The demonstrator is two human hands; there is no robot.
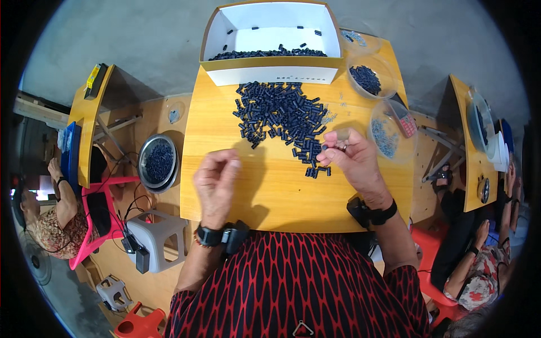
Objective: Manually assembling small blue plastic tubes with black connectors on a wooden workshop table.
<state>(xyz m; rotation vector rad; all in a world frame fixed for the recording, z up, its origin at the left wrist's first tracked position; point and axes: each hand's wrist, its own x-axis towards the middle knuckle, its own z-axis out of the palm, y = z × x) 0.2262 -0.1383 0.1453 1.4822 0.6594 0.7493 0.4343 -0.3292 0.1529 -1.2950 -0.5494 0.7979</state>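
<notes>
A loose pile of small black ribbed cylinders (276,112) lies on the yellow wooden table (259,194) before me. My right hand (355,160) is at the pile's near right edge, thumb and index finger pinched, with a tan wrap on one finger. Something small and dark shows at those fingertips, too small to name. Left of the pile, my left hand (217,180) hovers over the table, fingers curled and thumb pressed to the index finger; whatever may be in that pinch is hidden. Thin metal pins (328,116) are scattered by the pile's right side.
A white box (270,75) holding more black pieces stands behind the pile. On the right are a clear tub (389,84) of black pieces and a clear dish of pins (384,138). A steel bowl (143,174) and grey stool (160,236) are left. People sit at both sides.
</notes>
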